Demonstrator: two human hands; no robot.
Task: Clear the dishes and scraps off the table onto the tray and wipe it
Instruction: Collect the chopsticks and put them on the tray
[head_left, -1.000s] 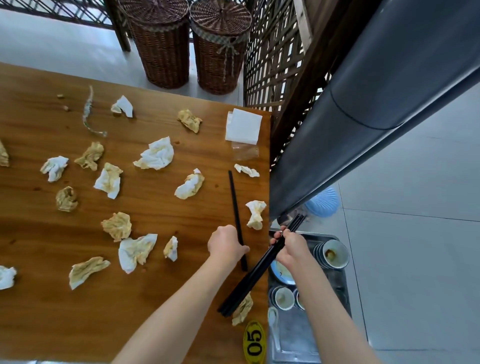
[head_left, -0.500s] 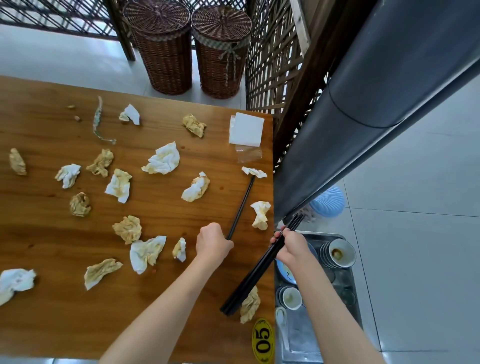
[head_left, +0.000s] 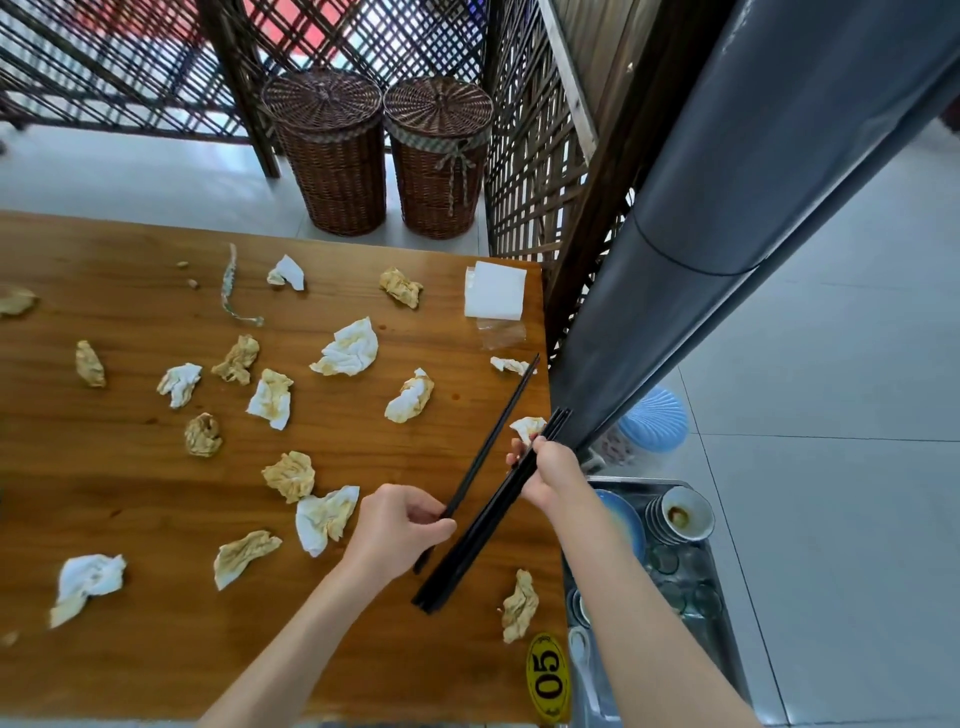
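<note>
My left hand (head_left: 397, 525) pinches a single black chopstick (head_left: 496, 434) near its lower end, lifted off the wooden table (head_left: 130, 493) and slanting up to the right. My right hand (head_left: 550, 470) grips a bundle of black chopsticks (head_left: 467, 551) that runs parallel just right of it. Several crumpled, stained napkins (head_left: 345, 348) lie scattered over the table. The metal tray (head_left: 722, 613) sits beside the table's right edge, holding stacked small bowls (head_left: 680, 514), a blue plate (head_left: 621, 519) and glasses.
A stack of clean white napkins (head_left: 494, 297) lies at the far right corner. A yellow "05" table tag (head_left: 548, 675) is at the near right edge. Two wicker baskets (head_left: 332, 150) stand beyond the table, a grey pillar (head_left: 727, 208) and a blue stool (head_left: 657, 418) to the right.
My left hand picked the single chopstick up off the table and swung it toward the bundle in my right hand. The view has tilted upward.
</note>
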